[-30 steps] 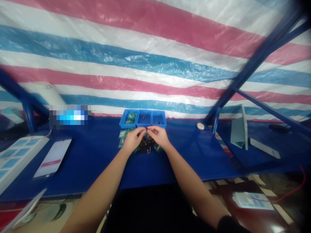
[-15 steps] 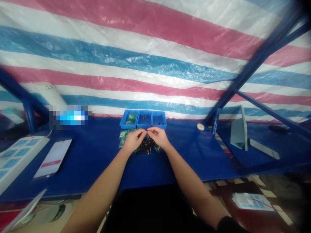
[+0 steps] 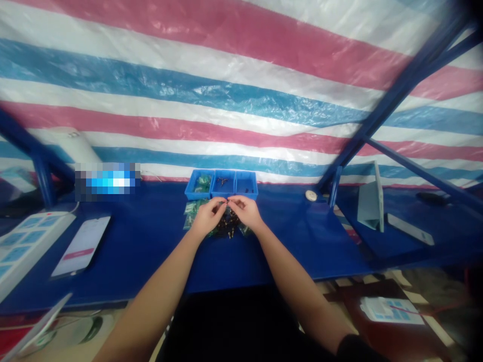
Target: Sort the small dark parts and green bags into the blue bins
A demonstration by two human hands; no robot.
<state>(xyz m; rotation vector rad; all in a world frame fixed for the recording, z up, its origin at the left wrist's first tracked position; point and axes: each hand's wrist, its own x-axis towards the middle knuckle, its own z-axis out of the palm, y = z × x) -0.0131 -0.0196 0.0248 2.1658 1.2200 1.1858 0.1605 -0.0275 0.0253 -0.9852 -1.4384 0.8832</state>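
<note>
Both hands brought together over the tabletop (image 3: 302,241), thumbs and fingers of left hand (image 3: 208,216) and right hand (image 3: 246,210) closed in a pinch, fingertips nearly meeting. Looks like a tiny dark piece (image 3: 227,201) held between them; too small and blurred to tell its shape or which fingers carry it. It sits above the pile of small dark and brass-coloured parts (image 3: 229,227), just on the near side of the blue bins (image 3: 225,194). Green packets (image 3: 189,221) beside the left hand, more in the left bin, a few small parts in the middle and right bins.

Risks, my judgement: slim fingertip grip could slip if pressure is uneven, and a dropped piece would get lost among similar ones in the pile. Wrists are low, so a forearm or palm sweep might scatter loose parts or drag a packet. Fingers hide the piece, so misalignment could go unnoticed
</note>
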